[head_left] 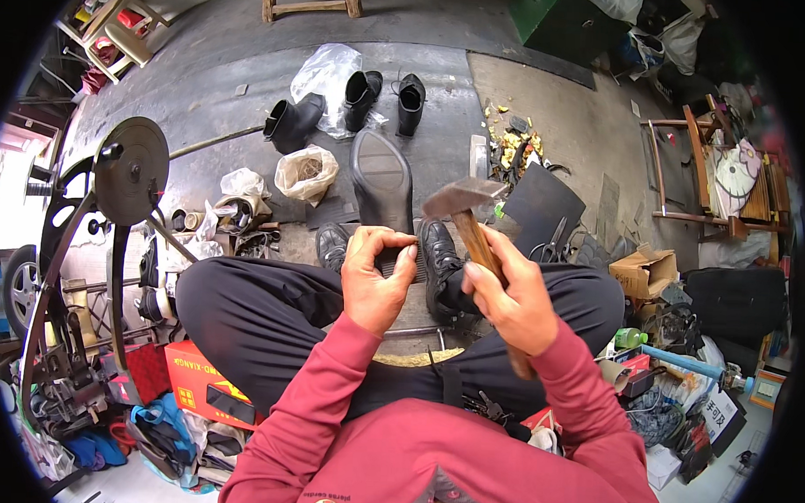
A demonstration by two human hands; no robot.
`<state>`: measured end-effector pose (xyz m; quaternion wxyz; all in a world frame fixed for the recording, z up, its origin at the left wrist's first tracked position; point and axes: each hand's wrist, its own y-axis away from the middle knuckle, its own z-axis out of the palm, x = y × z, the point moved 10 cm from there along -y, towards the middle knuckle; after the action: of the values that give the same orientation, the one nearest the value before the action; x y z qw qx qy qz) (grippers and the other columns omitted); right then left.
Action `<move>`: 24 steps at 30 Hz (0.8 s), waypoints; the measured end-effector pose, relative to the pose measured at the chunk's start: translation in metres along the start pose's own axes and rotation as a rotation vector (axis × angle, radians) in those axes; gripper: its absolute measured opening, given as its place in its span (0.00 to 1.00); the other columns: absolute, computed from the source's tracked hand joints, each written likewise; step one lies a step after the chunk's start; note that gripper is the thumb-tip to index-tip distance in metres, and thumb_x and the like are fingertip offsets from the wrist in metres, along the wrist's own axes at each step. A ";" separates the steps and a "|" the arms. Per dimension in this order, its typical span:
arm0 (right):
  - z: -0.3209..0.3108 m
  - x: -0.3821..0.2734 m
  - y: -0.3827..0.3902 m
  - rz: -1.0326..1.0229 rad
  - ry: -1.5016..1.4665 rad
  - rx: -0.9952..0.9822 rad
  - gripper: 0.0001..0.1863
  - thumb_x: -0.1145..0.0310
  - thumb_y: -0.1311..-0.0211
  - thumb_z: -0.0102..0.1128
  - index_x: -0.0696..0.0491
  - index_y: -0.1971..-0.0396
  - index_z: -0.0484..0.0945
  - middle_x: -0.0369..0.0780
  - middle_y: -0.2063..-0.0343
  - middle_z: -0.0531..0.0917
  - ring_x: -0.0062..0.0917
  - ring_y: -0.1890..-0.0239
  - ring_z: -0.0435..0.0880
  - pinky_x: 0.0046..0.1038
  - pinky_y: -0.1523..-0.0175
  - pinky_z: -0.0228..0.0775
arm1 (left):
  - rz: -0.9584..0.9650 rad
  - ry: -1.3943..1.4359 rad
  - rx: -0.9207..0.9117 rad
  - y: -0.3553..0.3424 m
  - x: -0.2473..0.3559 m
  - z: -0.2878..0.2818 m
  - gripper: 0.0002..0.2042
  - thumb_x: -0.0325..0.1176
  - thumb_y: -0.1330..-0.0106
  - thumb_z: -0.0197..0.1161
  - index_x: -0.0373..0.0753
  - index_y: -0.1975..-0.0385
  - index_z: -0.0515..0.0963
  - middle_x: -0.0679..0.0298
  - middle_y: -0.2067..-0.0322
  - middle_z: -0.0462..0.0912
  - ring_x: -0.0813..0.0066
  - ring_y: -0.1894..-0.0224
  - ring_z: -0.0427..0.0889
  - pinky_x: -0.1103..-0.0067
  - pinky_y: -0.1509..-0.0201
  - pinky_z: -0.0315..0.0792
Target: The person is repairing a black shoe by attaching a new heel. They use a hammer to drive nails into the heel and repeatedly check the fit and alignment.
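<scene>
The upturned shoe points toe-away from the left hand, which perhaps pinches it — right hand clasps the hammer.

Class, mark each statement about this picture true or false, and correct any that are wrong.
1. The right hand holds a hammer. True.
2. The left hand holds a brush. False: it is at the near end of the shoe.
3. That shoe's sole faces upward. True.
4. The large dark disc-shaped wheel stands on the person's right. False: it stands on the left.
5. The scissors lie to the right of the hammer's head. True.
</scene>
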<state>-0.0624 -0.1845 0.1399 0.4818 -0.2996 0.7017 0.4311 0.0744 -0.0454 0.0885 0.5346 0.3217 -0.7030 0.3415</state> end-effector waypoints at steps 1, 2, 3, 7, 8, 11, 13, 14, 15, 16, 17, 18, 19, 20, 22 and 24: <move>0.004 0.009 -0.006 0.018 -0.093 0.045 0.27 0.72 0.22 0.60 0.58 0.27 0.67 0.35 0.67 0.83 0.11 0.80 0.72 0.15 0.74 0.65 | 0.014 -0.023 0.000 0.000 0.002 0.000 0.06 0.20 0.35 0.70 0.35 0.59 0.85 0.61 0.58 0.82 0.71 0.53 0.81 0.78 0.44 0.73; 0.009 0.019 -0.012 0.034 -0.181 0.081 0.27 0.72 0.23 0.60 0.58 0.29 0.67 0.36 0.65 0.83 0.11 0.80 0.72 0.15 0.75 0.66 | 0.002 -0.013 -0.006 0.000 0.001 0.001 0.07 0.20 0.35 0.70 0.35 0.58 0.85 0.61 0.58 0.82 0.71 0.53 0.81 0.78 0.44 0.73; 0.015 0.029 -0.019 0.048 -0.273 0.111 0.26 0.71 0.23 0.61 0.58 0.30 0.67 0.36 0.63 0.84 0.11 0.81 0.72 0.15 0.76 0.66 | -0.001 -0.015 -0.012 0.000 0.001 0.001 0.08 0.20 0.35 0.70 0.35 0.57 0.85 0.61 0.57 0.82 0.71 0.53 0.81 0.78 0.44 0.73; 0.032 0.057 -0.038 0.090 -0.507 0.176 0.27 0.74 0.28 0.68 0.57 0.35 0.67 0.35 0.63 0.82 0.10 0.80 0.73 0.17 0.79 0.66 | -0.074 0.033 0.017 0.002 -0.002 0.001 0.10 0.24 0.38 0.71 0.39 0.57 0.85 0.60 0.59 0.83 0.63 0.53 0.81 0.71 0.45 0.73; 0.034 0.060 -0.040 0.089 -0.517 0.183 0.27 0.74 0.29 0.68 0.57 0.35 0.67 0.35 0.63 0.82 0.10 0.80 0.73 0.17 0.79 0.67 | -0.062 0.016 0.012 0.001 0.000 0.001 0.10 0.24 0.37 0.71 0.38 0.57 0.85 0.60 0.59 0.83 0.62 0.53 0.81 0.70 0.45 0.73; 0.039 0.063 -0.040 0.111 -0.547 0.183 0.28 0.75 0.30 0.69 0.57 0.34 0.66 0.34 0.64 0.81 0.11 0.80 0.74 0.18 0.79 0.67 | -0.016 -0.061 -0.016 0.001 0.005 0.002 0.10 0.25 0.37 0.70 0.38 0.56 0.84 0.59 0.58 0.83 0.60 0.53 0.81 0.69 0.44 0.73; 0.044 0.064 -0.039 0.151 -0.576 0.155 0.30 0.75 0.30 0.69 0.57 0.33 0.65 0.34 0.64 0.81 0.12 0.80 0.74 0.19 0.79 0.67 | -0.012 -0.080 -0.030 0.001 0.005 0.002 0.09 0.25 0.37 0.69 0.38 0.57 0.84 0.58 0.58 0.83 0.58 0.53 0.81 0.68 0.44 0.73; 0.044 0.064 -0.039 0.159 -0.584 0.163 0.27 0.76 0.30 0.69 0.57 0.37 0.66 0.33 0.65 0.80 0.11 0.80 0.74 0.19 0.79 0.67 | -0.001 -0.106 -0.044 0.001 0.006 0.002 0.08 0.26 0.35 0.69 0.37 0.57 0.83 0.57 0.58 0.82 0.57 0.53 0.81 0.68 0.44 0.74; 0.044 0.062 -0.038 0.157 -0.596 0.165 0.24 0.76 0.30 0.69 0.56 0.41 0.67 0.33 0.66 0.80 0.11 0.80 0.74 0.18 0.79 0.66 | 0.008 -0.119 -0.063 0.001 0.008 0.003 0.10 0.26 0.35 0.69 0.36 0.56 0.82 0.57 0.57 0.81 0.58 0.52 0.80 0.69 0.43 0.73; 0.044 0.060 -0.039 0.137 -0.615 0.165 0.21 0.76 0.31 0.69 0.55 0.44 0.68 0.33 0.67 0.80 0.11 0.80 0.75 0.18 0.80 0.65 | 0.015 -0.130 -0.086 0.001 0.009 0.004 0.11 0.27 0.35 0.69 0.35 0.54 0.81 0.56 0.56 0.81 0.59 0.51 0.80 0.70 0.42 0.73; 0.044 0.061 -0.038 0.160 -0.597 0.172 0.21 0.76 0.31 0.69 0.55 0.44 0.68 0.33 0.67 0.80 0.11 0.80 0.75 0.18 0.79 0.65 | 0.015 -0.133 -0.110 0.001 0.010 0.004 0.12 0.27 0.34 0.69 0.33 0.53 0.80 0.56 0.56 0.80 0.60 0.51 0.80 0.70 0.41 0.72; 0.043 0.061 -0.038 0.166 -0.585 0.176 0.21 0.76 0.31 0.70 0.55 0.44 0.69 0.33 0.67 0.80 0.11 0.80 0.75 0.18 0.79 0.65 | 0.039 -0.157 -0.132 0.001 0.013 0.005 0.15 0.30 0.36 0.71 0.34 0.52 0.80 0.55 0.55 0.79 0.58 0.50 0.79 0.69 0.40 0.72; 0.043 0.061 -0.038 0.178 -0.569 0.180 0.21 0.75 0.31 0.70 0.55 0.44 0.69 0.33 0.67 0.79 0.11 0.80 0.75 0.18 0.79 0.65 | 0.056 -0.174 -0.154 0.002 0.016 0.005 0.18 0.32 0.37 0.73 0.34 0.50 0.79 0.55 0.54 0.79 0.57 0.49 0.79 0.68 0.39 0.71; 0.042 0.061 -0.039 0.181 -0.565 0.182 0.21 0.75 0.31 0.70 0.55 0.44 0.69 0.33 0.67 0.80 0.11 0.79 0.75 0.18 0.78 0.66 | 0.075 -0.187 -0.176 0.003 0.018 0.005 0.20 0.35 0.38 0.75 0.34 0.49 0.78 0.54 0.53 0.78 0.56 0.48 0.78 0.67 0.38 0.71; 0.041 0.062 -0.039 0.199 -0.546 0.184 0.21 0.75 0.32 0.70 0.56 0.45 0.69 0.33 0.67 0.80 0.10 0.77 0.75 0.18 0.77 0.67 | 0.100 -0.183 -0.221 0.001 0.020 0.006 0.26 0.39 0.41 0.78 0.34 0.47 0.77 0.54 0.52 0.77 0.55 0.47 0.77 0.65 0.37 0.70; 0.038 0.057 -0.041 0.150 -0.520 0.192 0.22 0.75 0.32 0.70 0.56 0.44 0.69 0.33 0.66 0.80 0.10 0.75 0.76 0.18 0.74 0.68 | 0.117 -0.182 -0.254 -0.001 0.019 0.006 0.29 0.42 0.44 0.80 0.35 0.46 0.77 0.53 0.51 0.77 0.54 0.46 0.77 0.64 0.37 0.70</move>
<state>-0.0332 -0.1695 0.0672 0.6385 -0.0789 0.6123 0.4595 0.0675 -0.0528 0.1060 0.4842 0.2396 -0.8035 0.2500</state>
